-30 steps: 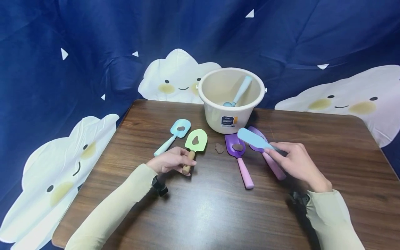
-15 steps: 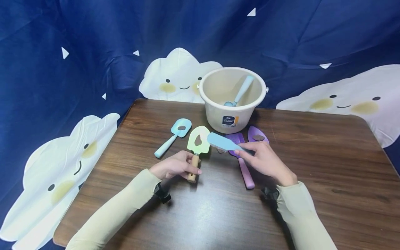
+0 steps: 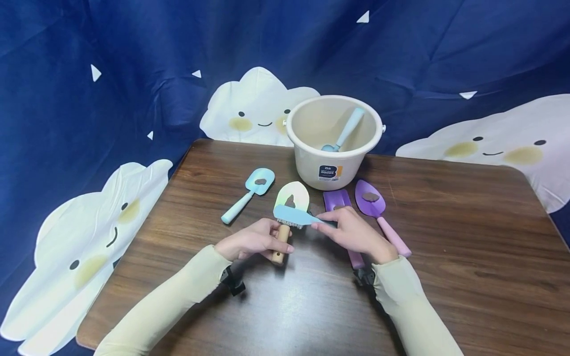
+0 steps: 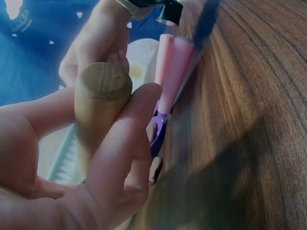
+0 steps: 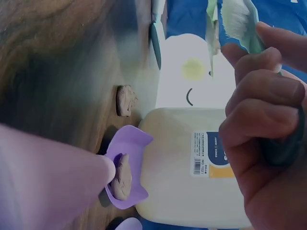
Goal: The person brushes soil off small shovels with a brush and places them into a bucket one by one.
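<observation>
My left hand (image 3: 254, 240) grips the wooden handle (image 4: 98, 110) of a light green garden trowel (image 3: 301, 192), its blade pointing away toward the bucket. A brown clay-like lump (image 3: 290, 200) lies on that blade. Between thumb and fingers, my right hand (image 3: 356, 235) pinches a light blue brush (image 3: 294, 215) by its handle. In the head view its bristles face down across the base of the trowel blade, just in front of the lump. White bristles also show in the right wrist view, close to the trowel's edge.
A cream bucket (image 3: 327, 168) at the back holds a light blue scoop (image 3: 349, 129). Left of it lies a light blue shovel (image 3: 242, 200) with a brown lump. Two purple shovels with pink handles (image 3: 394, 236) lie right, both bearing lumps. Another brown lump (image 5: 124, 100) sits on the table.
My right hand has carried the brush leftward, from above the purple shovels to over the green trowel. My left hand has shifted the trowel slightly right and nearer.
</observation>
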Demonstrator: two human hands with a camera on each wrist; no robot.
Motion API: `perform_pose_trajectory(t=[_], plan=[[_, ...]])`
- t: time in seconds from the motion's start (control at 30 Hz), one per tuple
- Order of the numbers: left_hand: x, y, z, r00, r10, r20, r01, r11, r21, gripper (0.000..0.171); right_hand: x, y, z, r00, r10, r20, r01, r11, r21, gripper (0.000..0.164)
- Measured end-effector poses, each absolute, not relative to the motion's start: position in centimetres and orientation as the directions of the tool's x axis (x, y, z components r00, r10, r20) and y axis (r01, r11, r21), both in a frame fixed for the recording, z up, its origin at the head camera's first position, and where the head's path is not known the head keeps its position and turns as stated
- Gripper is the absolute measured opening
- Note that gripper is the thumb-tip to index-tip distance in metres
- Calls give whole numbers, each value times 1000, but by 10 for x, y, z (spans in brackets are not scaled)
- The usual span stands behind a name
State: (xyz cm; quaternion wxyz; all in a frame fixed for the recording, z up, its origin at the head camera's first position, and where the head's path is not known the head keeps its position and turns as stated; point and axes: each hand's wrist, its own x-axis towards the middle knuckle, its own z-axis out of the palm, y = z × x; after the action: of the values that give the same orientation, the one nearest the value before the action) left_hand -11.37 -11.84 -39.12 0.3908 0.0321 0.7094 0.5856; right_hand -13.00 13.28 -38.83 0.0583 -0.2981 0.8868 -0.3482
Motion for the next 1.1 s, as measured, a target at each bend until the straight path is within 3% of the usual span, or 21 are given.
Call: perform_pose_trajectory(t=[0.33, 0.6, 1.1], plan=[[-109, -118, -390, -698, 501, -512, -398, 323, 858, 45, -132, 130, -392, -827, -559, 56, -463, 622, -632, 25], [-106, -119, -391, -699, 492, -519, -390, 347, 853, 42, -135, 127, -394, -813, -576, 87, -499, 612, -613, 29], [-103, -121, -393, -689, 514, -511, -401, 317, 859, 37, -136, 121, -398, -810, -567, 152, -566, 685, -459, 34]])
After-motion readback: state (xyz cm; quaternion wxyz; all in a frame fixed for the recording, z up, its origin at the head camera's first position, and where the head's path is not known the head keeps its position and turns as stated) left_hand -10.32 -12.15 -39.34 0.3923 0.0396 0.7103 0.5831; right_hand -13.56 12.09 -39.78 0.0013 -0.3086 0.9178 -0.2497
